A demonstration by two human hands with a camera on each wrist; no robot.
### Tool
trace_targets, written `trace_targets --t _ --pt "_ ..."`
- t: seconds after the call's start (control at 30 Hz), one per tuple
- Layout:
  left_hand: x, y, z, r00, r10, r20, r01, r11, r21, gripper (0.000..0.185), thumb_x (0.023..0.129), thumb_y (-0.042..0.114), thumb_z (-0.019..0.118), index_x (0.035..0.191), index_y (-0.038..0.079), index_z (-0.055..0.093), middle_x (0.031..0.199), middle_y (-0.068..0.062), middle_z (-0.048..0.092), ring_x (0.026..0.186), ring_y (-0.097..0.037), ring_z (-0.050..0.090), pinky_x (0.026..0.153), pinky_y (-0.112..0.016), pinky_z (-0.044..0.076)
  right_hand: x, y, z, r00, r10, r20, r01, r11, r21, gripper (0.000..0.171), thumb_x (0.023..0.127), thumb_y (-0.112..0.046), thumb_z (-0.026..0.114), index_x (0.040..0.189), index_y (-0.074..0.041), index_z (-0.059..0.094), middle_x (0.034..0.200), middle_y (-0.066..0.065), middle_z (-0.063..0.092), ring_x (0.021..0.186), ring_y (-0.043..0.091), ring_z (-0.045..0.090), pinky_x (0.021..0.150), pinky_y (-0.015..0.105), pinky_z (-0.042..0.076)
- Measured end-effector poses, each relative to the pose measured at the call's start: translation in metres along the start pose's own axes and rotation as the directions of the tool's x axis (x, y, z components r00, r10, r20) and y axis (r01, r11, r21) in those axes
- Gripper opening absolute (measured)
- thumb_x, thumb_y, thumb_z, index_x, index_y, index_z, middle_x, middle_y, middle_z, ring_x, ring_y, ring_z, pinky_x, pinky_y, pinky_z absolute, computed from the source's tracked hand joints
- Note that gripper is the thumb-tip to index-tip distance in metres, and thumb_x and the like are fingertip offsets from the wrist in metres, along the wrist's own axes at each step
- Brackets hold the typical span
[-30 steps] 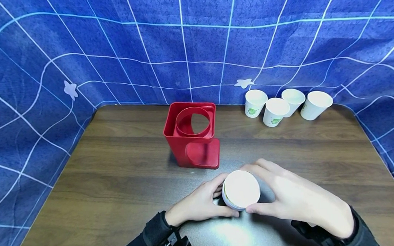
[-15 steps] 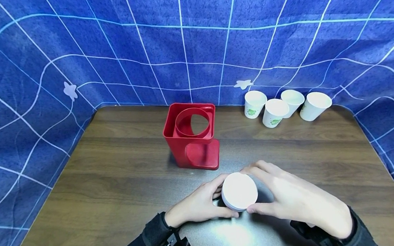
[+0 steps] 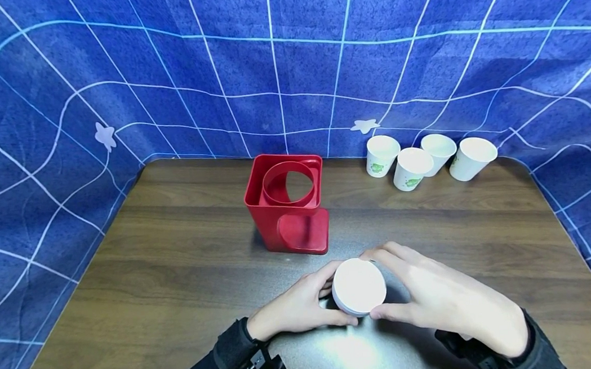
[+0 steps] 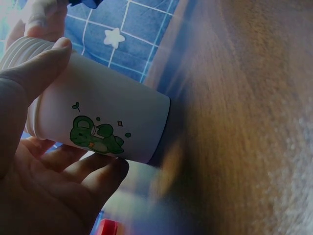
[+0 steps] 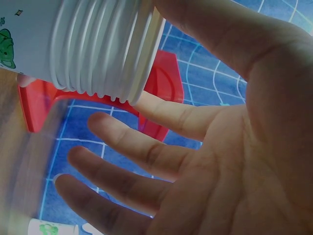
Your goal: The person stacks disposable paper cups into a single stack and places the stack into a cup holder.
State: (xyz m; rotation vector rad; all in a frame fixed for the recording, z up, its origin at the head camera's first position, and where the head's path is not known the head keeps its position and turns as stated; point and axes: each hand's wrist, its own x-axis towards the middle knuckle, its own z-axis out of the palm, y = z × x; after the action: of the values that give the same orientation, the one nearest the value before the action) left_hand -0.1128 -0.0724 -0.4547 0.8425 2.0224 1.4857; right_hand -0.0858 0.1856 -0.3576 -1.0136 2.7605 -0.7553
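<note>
Evidently both hands, left hand [image 3: 295, 308] and right hand [image 3: 442, 297], cradle the stack of paper cups [image 3: 359, 287] between them, each grip curled around it, steadying it upright on the counter [image 3: 178, 259].

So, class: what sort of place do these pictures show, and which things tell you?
Probably a staged tabletop recording set: a blue grid-patterned cloth walls in a wooden table that holds a red cup holder and four paper cups.
</note>
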Motion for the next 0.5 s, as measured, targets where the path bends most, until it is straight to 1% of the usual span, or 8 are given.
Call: trace_targets --t 0.27,0.5 --pt "0.0002 -0.0009 0.0002 1.0 0.004 -0.002 -0.004 1.0 0.0 0.082 0.083 0.026 0.088 0.151 0.026 0.042 0.146 0.005 0.055 0.133 -0.007 0.056 0.111 -0.022 0.046 -0.0012 0.0 -0.0009 1.0 -0.009 -0.002 0.009 0.999 -0.031 0.058 0.09 -0.055 0.074 0.138 -0.028 0.058 0.122 -0.014 0.06 0.11 0.009 0.058 0.092 0.039 0.058" --pt "0.0 -0.0004 0.001 1.0 0.018 -0.01 -0.018 1.0 0.004 0.082 0.083 0.025 0.089 0.151 0.026 0.043 0.146 0.005 0.056 0.132 -0.007 0.057 0.111 -0.023 0.047 -0.0018 0.0007 -0.004 1.0 -0.018 -0.007 0.018 0.999 -0.04 0.057 0.09 -0.057 0.072 0.137 -0.027 0.06 0.123 -0.014 0.063 0.11 0.012 0.06 0.092 0.041 0.059"
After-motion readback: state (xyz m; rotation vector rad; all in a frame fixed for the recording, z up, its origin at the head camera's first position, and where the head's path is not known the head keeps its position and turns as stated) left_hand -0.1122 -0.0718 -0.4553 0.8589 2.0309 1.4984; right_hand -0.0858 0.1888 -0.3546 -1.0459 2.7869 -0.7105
